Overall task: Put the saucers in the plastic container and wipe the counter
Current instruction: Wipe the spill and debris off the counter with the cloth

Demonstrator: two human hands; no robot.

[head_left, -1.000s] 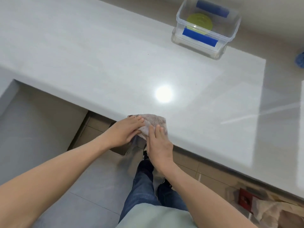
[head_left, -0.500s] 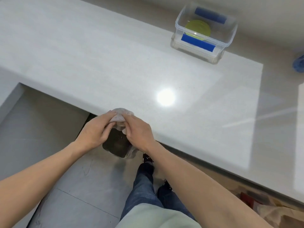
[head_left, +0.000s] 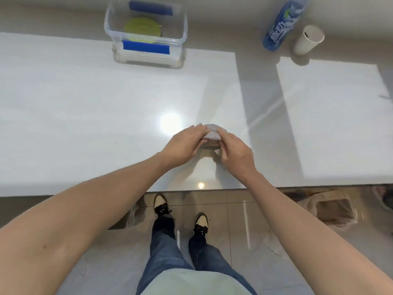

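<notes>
Two hands close together over the white counter [head_left: 85,113], both pinching one small grey cloth [head_left: 212,133]. Left hand [head_left: 185,145] on the left side of the cloth, fingers bent and shut on its edge. Right hand [head_left: 236,154] on the right side, fingers curled in tight on the other edge, fingertips tucked out of sight. Held between both like that most likely to fold or bunch it into a neat pad, good for rubbing. Hard to tell whether touching the top or lifted just above it.

Far back, near the wall: clear plastic container [head_left: 180,50], lid off, blue clips on the front and back. Inside it, green saucers [head_left: 142,28], lying flat on the bottom. Put there to be out of the way, with the top left bare for wiping. How many in the stack, too blurry to tell. No saucers seen anywhere else, so probably done with that part of the job.

Off to the right at the back, well apart from the hands: blue bottle [head_left: 282,22], and just beside it a white paper cup [head_left: 308,39]. Maybe in the way later, once wiping over there.

Next, most likely: press the cloth flat and push it along the shiny top, one hand enough for that. Careful near the front edge, so as not to let the cloth slide off.
</notes>
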